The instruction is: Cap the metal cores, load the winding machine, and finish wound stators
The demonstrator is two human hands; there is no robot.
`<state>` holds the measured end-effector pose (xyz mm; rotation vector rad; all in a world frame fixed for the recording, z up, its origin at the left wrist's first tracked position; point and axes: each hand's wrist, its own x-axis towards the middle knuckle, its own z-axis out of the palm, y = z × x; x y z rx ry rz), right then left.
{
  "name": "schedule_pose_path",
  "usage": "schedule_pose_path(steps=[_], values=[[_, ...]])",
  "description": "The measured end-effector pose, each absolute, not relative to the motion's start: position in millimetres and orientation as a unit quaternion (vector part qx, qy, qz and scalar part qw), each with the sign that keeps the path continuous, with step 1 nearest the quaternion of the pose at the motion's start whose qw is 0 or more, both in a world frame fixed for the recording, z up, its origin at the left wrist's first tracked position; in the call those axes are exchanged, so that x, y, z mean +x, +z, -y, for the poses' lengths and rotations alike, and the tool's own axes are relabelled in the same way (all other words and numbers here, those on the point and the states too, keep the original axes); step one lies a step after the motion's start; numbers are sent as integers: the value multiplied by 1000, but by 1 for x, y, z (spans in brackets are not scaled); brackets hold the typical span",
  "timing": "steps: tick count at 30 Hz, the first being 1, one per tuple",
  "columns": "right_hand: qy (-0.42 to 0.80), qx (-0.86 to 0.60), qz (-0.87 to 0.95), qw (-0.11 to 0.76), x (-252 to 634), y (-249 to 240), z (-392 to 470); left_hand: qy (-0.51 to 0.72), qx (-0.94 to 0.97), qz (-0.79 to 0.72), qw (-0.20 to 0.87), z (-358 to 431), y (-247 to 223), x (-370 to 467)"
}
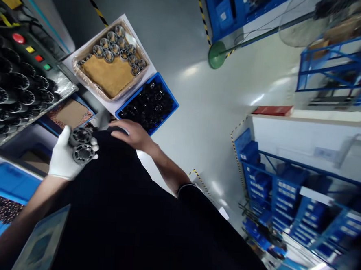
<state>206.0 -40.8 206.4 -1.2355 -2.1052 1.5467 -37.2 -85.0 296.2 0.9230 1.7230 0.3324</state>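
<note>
My left hand [61, 156], in a white glove, is closed around two short, round metal housings with slotted insides. The nearer housing [84, 154] lies against the fingers, and the other housing [81, 135] sits just beyond it. My right hand [134, 137] is bare and holds nothing; its fingers are stretched out and apart over my dark clothing. Close beyond it stands a blue bin [165, 120] full of small black parts [152, 102]. Farther off, a plastic-lined box [91, 85] contains several similar metal rings [114, 49] on a brown cardboard sheet [110, 75].
Rows of dark metal cylinders [18, 80] fill a bench at left, beside a panel with coloured buttons [19, 38]. A bin with copper-coloured parts [85, 117] is below. Blue shelving [273, 169] stands right; a green round fan base [216, 55] rests on the floor.
</note>
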Motion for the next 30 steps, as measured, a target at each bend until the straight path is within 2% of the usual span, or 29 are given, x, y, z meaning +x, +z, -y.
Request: schedule_pose_path(steps=[2, 4, 7, 11, 17, 24, 27, 30], values=[[503, -523, 683, 79, 244, 175, 27, 273, 144, -721, 620, 83, 293, -35], [444, -601, 664, 36, 274, 144, 7, 334, -5, -694, 637, 80, 292, -29], [392, -647, 653, 32, 301, 104, -32, 364, -20, -671, 646, 77, 293, -16], [338, -611, 716, -7, 315, 60, -91, 391, -25, -668, 633, 78, 294, 1], [364, -533, 758, -89, 323, 21, -136, 391, -66, -692, 604, 81, 297, 6], [351, -584, 732, -8, 337, 28, -93, 438, -111, -639, 623, 88, 295, -7], [352, -656, 665, 57, 338, 44, -64, 459, -78, -623, 628, 92, 290, -12], [406, -677, 594, 156, 322, 68, -36, 485, -47, -605, 629, 95, 292, -16]])
